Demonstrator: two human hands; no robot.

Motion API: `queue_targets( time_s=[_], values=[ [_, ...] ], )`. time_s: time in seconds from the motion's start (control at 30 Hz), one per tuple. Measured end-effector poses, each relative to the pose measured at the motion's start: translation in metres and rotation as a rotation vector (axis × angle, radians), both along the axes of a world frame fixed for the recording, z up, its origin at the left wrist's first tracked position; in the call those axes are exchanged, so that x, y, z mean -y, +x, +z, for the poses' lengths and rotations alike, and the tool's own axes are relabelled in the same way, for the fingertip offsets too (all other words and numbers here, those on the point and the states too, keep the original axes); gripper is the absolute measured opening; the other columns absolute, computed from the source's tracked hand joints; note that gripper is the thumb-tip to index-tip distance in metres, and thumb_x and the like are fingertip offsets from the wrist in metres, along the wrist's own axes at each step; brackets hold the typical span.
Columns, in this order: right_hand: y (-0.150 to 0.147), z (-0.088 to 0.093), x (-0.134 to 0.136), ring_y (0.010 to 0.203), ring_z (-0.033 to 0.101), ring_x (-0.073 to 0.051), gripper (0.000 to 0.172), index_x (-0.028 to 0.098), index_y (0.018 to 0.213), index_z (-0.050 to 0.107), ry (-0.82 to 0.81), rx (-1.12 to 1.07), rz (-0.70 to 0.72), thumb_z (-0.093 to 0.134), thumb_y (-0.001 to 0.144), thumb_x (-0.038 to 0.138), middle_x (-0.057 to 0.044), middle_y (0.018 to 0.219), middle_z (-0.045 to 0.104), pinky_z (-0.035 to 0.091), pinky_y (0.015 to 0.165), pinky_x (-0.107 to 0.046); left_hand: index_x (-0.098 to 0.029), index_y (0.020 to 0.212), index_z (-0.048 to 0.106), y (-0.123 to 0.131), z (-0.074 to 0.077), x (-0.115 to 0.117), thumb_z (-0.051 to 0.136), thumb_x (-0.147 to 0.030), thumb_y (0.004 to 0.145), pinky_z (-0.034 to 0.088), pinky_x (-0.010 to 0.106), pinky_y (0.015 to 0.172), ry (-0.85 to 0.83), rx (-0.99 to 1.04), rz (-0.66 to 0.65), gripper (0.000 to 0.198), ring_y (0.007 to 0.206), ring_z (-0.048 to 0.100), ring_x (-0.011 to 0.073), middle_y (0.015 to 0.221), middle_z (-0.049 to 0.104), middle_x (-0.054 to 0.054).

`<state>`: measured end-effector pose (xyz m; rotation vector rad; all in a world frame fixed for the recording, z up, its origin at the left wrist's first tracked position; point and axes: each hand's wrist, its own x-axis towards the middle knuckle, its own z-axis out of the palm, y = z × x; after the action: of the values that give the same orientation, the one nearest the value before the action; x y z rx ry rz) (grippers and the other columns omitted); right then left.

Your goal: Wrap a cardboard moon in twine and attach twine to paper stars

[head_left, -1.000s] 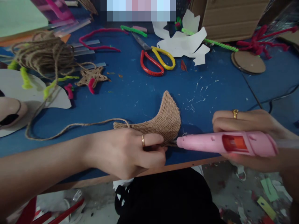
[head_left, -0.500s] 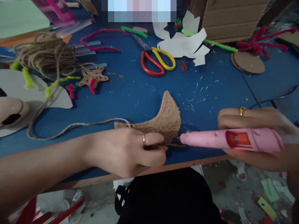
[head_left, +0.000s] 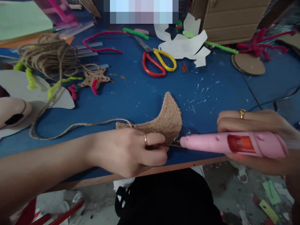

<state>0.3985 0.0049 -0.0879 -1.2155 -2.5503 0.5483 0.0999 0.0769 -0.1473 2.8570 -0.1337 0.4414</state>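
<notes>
A curved, horn-like piece wrapped in jute twine [head_left: 164, 120] lies on the blue table [head_left: 131, 97] near its front edge. My left hand [head_left: 131, 153] pinches its lower edge, fingers closed on the piece and the loose twine end. My right hand [head_left: 255, 131] grips a pink hot glue gun [head_left: 232, 144] held level, its nozzle touching the piece's lower right edge just beside my left fingertips. A strand of twine [head_left: 77, 126] trails left from the piece toward a loose twine bundle [head_left: 47, 56].
Red and yellow scissors [head_left: 157, 61] lie behind the piece. A twine star [head_left: 95, 78], pipe cleaners, white paper scraps [head_left: 185, 43], a cardboard disc [head_left: 248, 64], a cardboard box [head_left: 234, 17] and glue sticks [head_left: 86, 48] crowd the back. A black cord [head_left: 278, 100] runs at right.
The glue gun drew back to the right half a second ago, then came left again so its nozzle meets the piece's edge. My left hand stayed put.
</notes>
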Motion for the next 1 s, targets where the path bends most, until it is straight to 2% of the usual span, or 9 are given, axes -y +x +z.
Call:
queue_targets(
  time_s=[0.2, 0.47, 0.7, 1.0],
  values=[
    [-0.0054, -0.0007, -0.0025, 0.048, 0.036, -0.012, 0.026, 0.023, 0.069, 0.044, -0.019, -0.003, 0.020, 0.046, 0.092, 0.034, 0.002, 0.057, 0.039, 0.029, 0.044, -0.028, -0.020, 0.102, 0.067, 0.0006, 0.0012, 0.0014, 0.048, -0.013, 0.088, 0.054, 0.021, 0.064, 0.015, 0.027, 0.004, 0.025, 0.091, 0.061, 0.0161, 0.095, 0.065, 0.007],
    [-0.0043, 0.0019, -0.0032, 0.048, 0.032, -0.010, 0.023, 0.022, 0.068, 0.038, 0.000, 0.017, 0.020, 0.048, 0.088, 0.020, 0.004, 0.058, 0.036, 0.027, 0.044, -0.025, -0.017, 0.101, 0.066, 0.0023, 0.0033, 0.0013, 0.046, -0.011, 0.088, 0.054, 0.022, 0.063, 0.001, 0.031, 0.008, 0.024, 0.087, 0.062, 0.0159, 0.094, 0.065, 0.008],
    [-0.0023, 0.0038, -0.0032, 0.049, 0.033, -0.010, 0.022, 0.022, 0.068, 0.039, 0.010, 0.023, 0.031, 0.048, 0.089, 0.020, 0.005, 0.058, 0.036, 0.028, 0.044, -0.024, -0.019, 0.108, 0.064, 0.0009, 0.0019, 0.0009, 0.047, -0.012, 0.089, 0.055, 0.022, 0.066, -0.018, -0.039, 0.019, 0.027, 0.091, 0.063, 0.0159, 0.093, 0.066, 0.007],
    [-0.0021, 0.0039, -0.0013, 0.049, 0.034, -0.011, 0.016, 0.023, 0.073, 0.044, 0.024, 0.045, 0.009, 0.048, 0.088, 0.022, 0.004, 0.058, 0.037, 0.027, 0.043, -0.025, -0.017, 0.106, 0.065, 0.0013, 0.0014, 0.0012, 0.044, -0.012, 0.090, 0.054, 0.021, 0.062, 0.030, 0.031, 0.014, 0.027, 0.090, 0.062, 0.0154, 0.093, 0.066, 0.008]
  ],
)
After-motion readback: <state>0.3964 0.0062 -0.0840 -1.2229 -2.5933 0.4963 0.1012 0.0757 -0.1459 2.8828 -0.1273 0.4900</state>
